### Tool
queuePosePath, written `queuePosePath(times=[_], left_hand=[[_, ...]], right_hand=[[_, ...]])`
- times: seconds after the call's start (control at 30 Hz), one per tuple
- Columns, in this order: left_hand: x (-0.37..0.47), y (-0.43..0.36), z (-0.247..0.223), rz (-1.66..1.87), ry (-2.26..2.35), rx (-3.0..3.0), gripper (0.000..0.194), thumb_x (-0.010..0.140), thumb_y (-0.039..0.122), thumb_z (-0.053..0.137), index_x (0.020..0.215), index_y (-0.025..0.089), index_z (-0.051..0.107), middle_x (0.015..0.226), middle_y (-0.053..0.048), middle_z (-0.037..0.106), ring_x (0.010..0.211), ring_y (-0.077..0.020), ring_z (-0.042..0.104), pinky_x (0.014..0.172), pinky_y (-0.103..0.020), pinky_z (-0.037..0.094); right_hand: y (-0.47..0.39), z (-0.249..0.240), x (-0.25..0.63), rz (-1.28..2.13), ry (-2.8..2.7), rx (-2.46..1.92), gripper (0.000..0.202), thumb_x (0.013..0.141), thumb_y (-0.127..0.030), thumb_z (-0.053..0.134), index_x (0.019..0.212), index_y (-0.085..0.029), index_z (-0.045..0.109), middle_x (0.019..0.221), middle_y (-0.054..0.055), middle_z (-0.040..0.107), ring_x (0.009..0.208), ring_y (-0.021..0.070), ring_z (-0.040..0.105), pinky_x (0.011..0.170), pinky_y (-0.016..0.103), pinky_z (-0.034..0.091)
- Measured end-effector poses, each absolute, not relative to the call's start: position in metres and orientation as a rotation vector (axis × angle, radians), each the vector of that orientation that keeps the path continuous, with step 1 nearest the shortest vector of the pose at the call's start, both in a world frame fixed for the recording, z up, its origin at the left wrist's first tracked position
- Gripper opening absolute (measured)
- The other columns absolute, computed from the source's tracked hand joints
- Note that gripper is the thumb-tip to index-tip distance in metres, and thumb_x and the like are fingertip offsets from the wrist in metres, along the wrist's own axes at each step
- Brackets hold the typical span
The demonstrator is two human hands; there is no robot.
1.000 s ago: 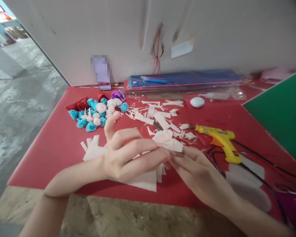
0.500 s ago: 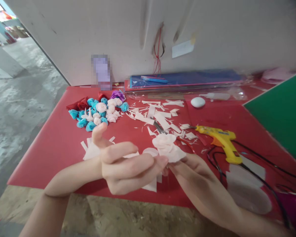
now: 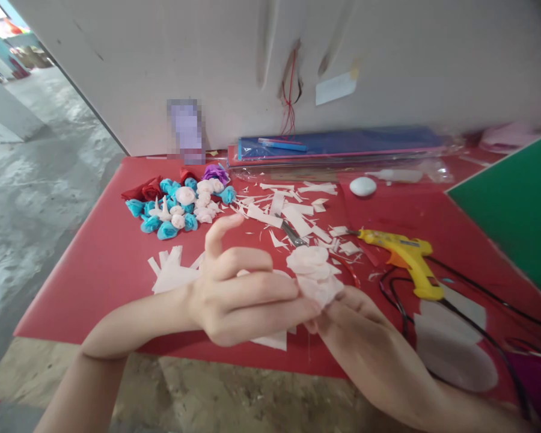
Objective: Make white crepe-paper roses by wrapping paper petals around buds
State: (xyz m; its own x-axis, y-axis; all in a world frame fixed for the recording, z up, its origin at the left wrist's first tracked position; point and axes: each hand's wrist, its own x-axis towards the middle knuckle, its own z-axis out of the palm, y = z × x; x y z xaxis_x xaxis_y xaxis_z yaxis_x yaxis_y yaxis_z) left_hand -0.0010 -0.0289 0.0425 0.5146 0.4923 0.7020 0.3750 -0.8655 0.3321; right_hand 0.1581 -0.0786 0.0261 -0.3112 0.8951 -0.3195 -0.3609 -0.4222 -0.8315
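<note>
A white paper flower (image 3: 315, 273) with ruffled, layered petals is held above the table's front half. My right hand (image 3: 360, 328) closes its fingers round the lower right side of the flower. From the left, my left hand (image 3: 238, 297) reaches across, pinching the flower's lower edge with its fingertips. One finger of that hand sticks up, bent. Behind the flower lies a pair of scissors (image 3: 293, 233), its blades showing and its handles partly hidden. Cut white paper pieces (image 3: 174, 273) lie under and beside my left hand.
Blue, white, red and purple paper flowers (image 3: 166, 230) cluster at the left on the red table (image 3: 72, 270). White scraps (image 3: 297, 219) litter the middle. At right lie a yellow glue gun (image 3: 401, 252) with a black cord and a white egg-shaped object (image 3: 363, 186). A green board (image 3: 514, 204) stands farther right.
Both hands have shifted a little to the right with the flower. The flower has tilted, and my left hand's raised finger has swung right.
</note>
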Motion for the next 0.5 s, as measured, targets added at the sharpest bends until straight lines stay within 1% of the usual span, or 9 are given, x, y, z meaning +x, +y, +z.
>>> queuePosePath(times=[0.03,0.1,0.13,0.2,0.27,0.4,0.5], left_hand=[[-0.001,-0.027,0.046,1.448,0.574,2.757,0.006,0.07,0.027,0.061,0.068,0.032,0.059,0.049,0.011,0.054,0.049,-0.0079,0.043,0.089,-0.035,0.044],[-0.002,-0.026,0.05,1.605,0.59,2.813,0.007,0.073,0.025,0.059,0.067,0.027,0.055,0.053,0.008,0.056,0.054,-0.0096,0.048,0.09,-0.036,0.044],[-0.002,-0.027,0.049,1.62,0.648,2.803,0.008,0.074,0.024,0.058,0.068,0.026,0.054,0.054,0.007,0.057,0.057,-0.0104,0.05,0.09,-0.038,0.044],[-0.002,-0.027,0.046,1.64,0.746,2.752,0.007,0.075,0.022,0.056,0.071,0.025,0.052,0.056,0.007,0.058,0.06,-0.0116,0.052,0.09,-0.04,0.045],[0.0,-0.027,0.042,1.704,0.799,2.723,0.007,0.075,0.021,0.057,0.075,0.025,0.051,0.058,0.007,0.059,0.062,-0.0121,0.053,0.092,-0.043,0.044],[0.005,-0.023,0.034,1.879,0.855,2.701,0.01,0.077,0.029,0.058,0.079,0.023,0.05,0.062,0.007,0.059,0.066,-0.0116,0.054,0.101,-0.048,0.036],[0.007,-0.022,0.034,1.902,0.814,2.744,0.012,0.076,0.031,0.059,0.079,0.022,0.052,0.064,0.006,0.062,0.067,-0.0116,0.056,0.103,-0.049,0.033]], right_hand=[[-0.078,0.026,0.158,1.829,-0.839,-1.01,0.028,0.063,-0.043,0.068,0.052,-0.022,0.053,0.053,-0.003,0.044,0.052,0.0126,0.039,0.054,0.025,0.04],[-0.079,0.023,0.159,1.769,-0.889,-1.023,0.025,0.068,-0.04,0.065,0.054,-0.022,0.056,0.054,-0.002,0.047,0.054,0.0126,0.042,0.055,0.024,0.039],[-0.079,0.021,0.159,1.734,-0.924,-1.043,0.024,0.072,-0.038,0.062,0.056,-0.021,0.057,0.056,-0.002,0.049,0.056,0.0125,0.043,0.055,0.023,0.039],[-0.081,0.016,0.161,1.656,-1.005,-1.085,0.024,0.078,-0.034,0.056,0.058,-0.02,0.057,0.06,-0.001,0.054,0.056,0.0119,0.044,0.054,0.022,0.037],[-0.082,0.012,0.163,1.586,-1.1,-1.091,0.025,0.08,-0.031,0.054,0.057,-0.02,0.055,0.06,-0.002,0.054,0.054,0.0107,0.043,0.051,0.022,0.036],[-0.084,0.009,0.166,1.396,-1.286,-1.073,0.024,0.083,-0.024,0.049,0.059,-0.02,0.054,0.059,-0.003,0.054,0.055,0.0104,0.047,0.053,0.022,0.038],[-0.083,0.012,0.166,1.199,-1.43,-1.108,0.024,0.083,-0.019,0.046,0.061,-0.021,0.056,0.056,-0.004,0.051,0.051,0.0097,0.044,0.05,0.021,0.037]])
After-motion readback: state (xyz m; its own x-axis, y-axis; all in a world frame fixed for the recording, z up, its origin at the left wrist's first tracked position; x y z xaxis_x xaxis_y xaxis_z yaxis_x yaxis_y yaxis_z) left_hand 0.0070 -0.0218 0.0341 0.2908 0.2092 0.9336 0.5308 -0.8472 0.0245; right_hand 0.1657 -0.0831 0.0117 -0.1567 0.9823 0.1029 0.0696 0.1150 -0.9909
